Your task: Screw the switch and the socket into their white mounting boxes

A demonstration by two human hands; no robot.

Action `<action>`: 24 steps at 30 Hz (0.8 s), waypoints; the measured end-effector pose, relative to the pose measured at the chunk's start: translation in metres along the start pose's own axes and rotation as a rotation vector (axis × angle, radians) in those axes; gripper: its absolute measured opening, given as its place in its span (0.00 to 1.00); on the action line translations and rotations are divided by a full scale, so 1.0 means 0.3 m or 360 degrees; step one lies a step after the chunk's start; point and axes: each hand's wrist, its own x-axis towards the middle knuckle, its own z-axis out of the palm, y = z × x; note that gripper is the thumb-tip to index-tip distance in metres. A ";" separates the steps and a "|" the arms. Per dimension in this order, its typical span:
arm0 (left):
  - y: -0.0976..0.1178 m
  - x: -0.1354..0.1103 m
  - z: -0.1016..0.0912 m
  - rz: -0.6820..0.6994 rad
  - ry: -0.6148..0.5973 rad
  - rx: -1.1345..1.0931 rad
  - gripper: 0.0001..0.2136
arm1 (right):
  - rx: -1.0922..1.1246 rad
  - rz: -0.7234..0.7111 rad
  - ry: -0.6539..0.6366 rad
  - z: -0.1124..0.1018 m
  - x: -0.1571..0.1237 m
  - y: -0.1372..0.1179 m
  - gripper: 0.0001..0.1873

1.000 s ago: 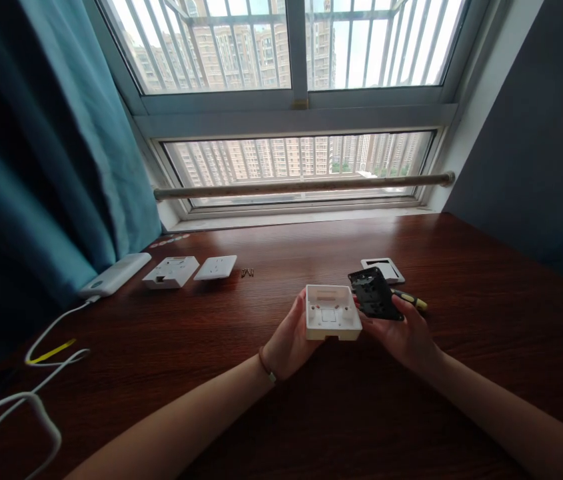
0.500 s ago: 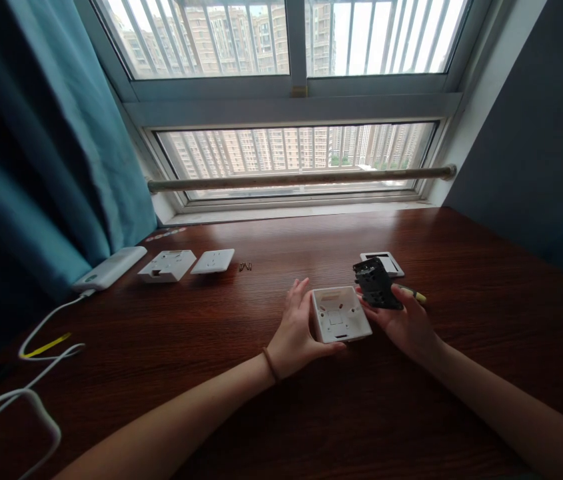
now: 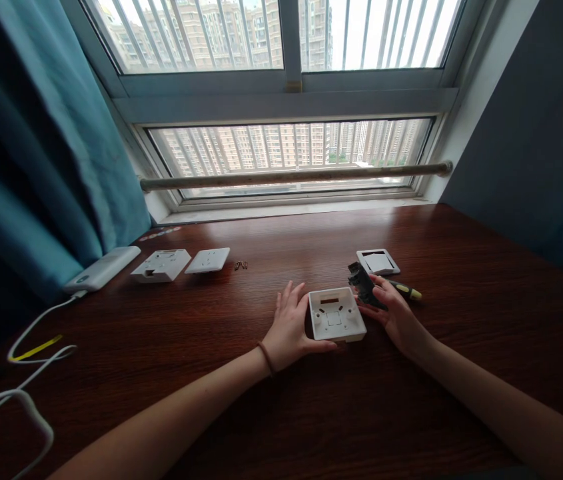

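A white square mounting box [image 3: 336,316] lies open side up on the dark wooden table [image 3: 311,407]. My left hand [image 3: 291,328] rests against its left side, fingers stretched out and thumb along its front edge. My right hand [image 3: 395,315] is closed on a black switch module [image 3: 362,285], held tilted just right of the box. Behind that hand lie a white frame plate [image 3: 378,261] and a yellow-and-black screwdriver [image 3: 407,291].
At the back left sit another white box [image 3: 160,265], a white socket plate [image 3: 208,260], small screws [image 3: 240,265] and a white power bank [image 3: 102,268] with its cable [image 3: 26,373]. A teal curtain [image 3: 36,153] hangs left; the window sill runs behind.
The white box went from held up in my left hand down onto the table. My right hand lowered the black module and turned it more on edge.
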 end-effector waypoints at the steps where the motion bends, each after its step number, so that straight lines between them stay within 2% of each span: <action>1: -0.002 0.001 0.000 -0.0001 -0.0003 -0.0012 0.46 | -0.0043 -0.0009 0.0012 0.000 0.001 0.000 0.22; 4: -0.005 0.007 -0.008 -0.0045 -0.0007 -0.0098 0.50 | -0.0230 -0.0111 0.0039 -0.008 0.008 0.006 0.27; 6: -0.001 0.013 -0.022 -0.0049 0.0026 -0.0230 0.51 | -0.0450 -0.0279 0.0024 -0.015 0.011 0.009 0.31; 10: 0.020 0.015 -0.055 0.0149 0.0119 -0.0669 0.45 | -0.1080 -0.0740 -0.0071 -0.007 -0.011 -0.004 0.44; 13: 0.034 0.005 -0.061 0.0242 0.0073 -0.0983 0.44 | -0.1356 -0.0952 -0.0240 0.017 -0.041 -0.016 0.50; 16: 0.040 -0.003 -0.052 0.0232 -0.0020 -0.1190 0.46 | -0.1399 -0.1004 -0.0411 0.032 -0.060 -0.020 0.52; 19: 0.040 -0.005 -0.046 0.0222 -0.0063 -0.1303 0.46 | -0.1401 -0.0991 -0.0485 0.032 -0.061 -0.027 0.53; 24: 0.038 -0.005 -0.053 0.0245 -0.0063 -0.1212 0.45 | -0.1402 -0.0968 -0.0571 0.015 -0.049 -0.036 0.55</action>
